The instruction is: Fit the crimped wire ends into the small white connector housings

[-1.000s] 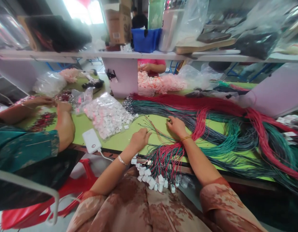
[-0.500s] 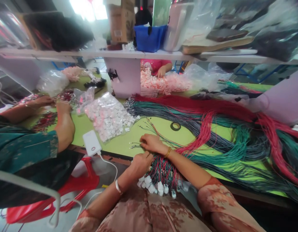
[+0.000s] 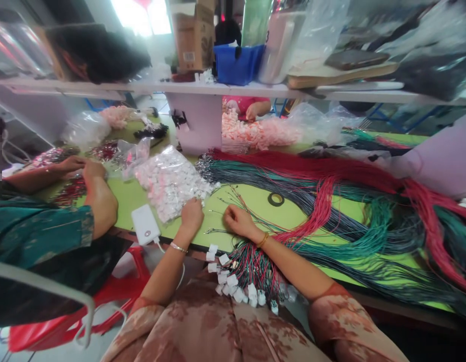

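My left hand [image 3: 192, 217] reaches to the near right edge of a bag of small white plastic connector housings [image 3: 168, 183]. Its fingers are bent together, and what they pinch, if anything, is hidden. To its right my right hand [image 3: 238, 221] is closed in a loose curl above the table edge. Thin dark wires with metal tips [image 3: 214, 231] stick out just left of it, and whether its fingers grip any is unclear. Below both hands, at the table edge, hangs a bunch of red, green and black wires [image 3: 257, 261] ending in white connectors [image 3: 231, 285].
Long red wires [image 3: 319, 163] and green wires [image 3: 346, 246] cover the table's right side. A roll of black tape [image 3: 276, 198] and a white power bank [image 3: 146, 224] lie nearby. A co-worker's arms [image 3: 99, 196] are at left; another person's hand [image 3: 255, 109] shows beyond the shelf [image 3: 142, 88].
My left hand has left the wire bunch beside my right hand and moved up and left to the connector bag. My right hand has barely moved. More white connectors show at the bunch.
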Motion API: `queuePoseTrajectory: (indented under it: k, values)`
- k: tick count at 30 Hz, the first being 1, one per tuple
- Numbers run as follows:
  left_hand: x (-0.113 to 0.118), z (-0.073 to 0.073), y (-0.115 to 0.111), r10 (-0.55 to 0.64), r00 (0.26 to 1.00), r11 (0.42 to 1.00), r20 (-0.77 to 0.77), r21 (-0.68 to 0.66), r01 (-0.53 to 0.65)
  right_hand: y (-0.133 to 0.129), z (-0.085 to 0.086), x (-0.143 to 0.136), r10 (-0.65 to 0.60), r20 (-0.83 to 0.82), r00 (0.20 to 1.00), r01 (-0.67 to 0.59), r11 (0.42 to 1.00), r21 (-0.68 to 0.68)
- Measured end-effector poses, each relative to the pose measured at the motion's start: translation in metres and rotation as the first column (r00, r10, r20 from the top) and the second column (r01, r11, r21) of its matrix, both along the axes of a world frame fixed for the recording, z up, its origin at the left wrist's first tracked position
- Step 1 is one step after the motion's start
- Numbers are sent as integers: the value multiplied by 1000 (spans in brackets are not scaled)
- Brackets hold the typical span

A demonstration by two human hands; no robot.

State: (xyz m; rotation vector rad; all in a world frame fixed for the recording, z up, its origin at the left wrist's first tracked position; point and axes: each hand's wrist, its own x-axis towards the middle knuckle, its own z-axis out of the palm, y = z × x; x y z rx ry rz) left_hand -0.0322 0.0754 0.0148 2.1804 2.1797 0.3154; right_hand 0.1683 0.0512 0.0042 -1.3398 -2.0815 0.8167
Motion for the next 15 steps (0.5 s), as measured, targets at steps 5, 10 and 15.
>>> queuePoseTrajectory:
  k: [5, 10, 15]
  values:
    - [-1, -5, -8, -10, 994, 999, 110, 35, 6, 13, 2, -1, -59, -349, 935, 45, 998, -46]
    - [3, -1, -17, -66, 634, 992, 771, 119, -42, 16, 26, -12, -15, -491, 871, 8, 1000, -16]
    - [14, 6, -22, 109, -162, 991, 981, -95, 92, 14, 38, -14, -48, -518, 854, 50, 999, -12]
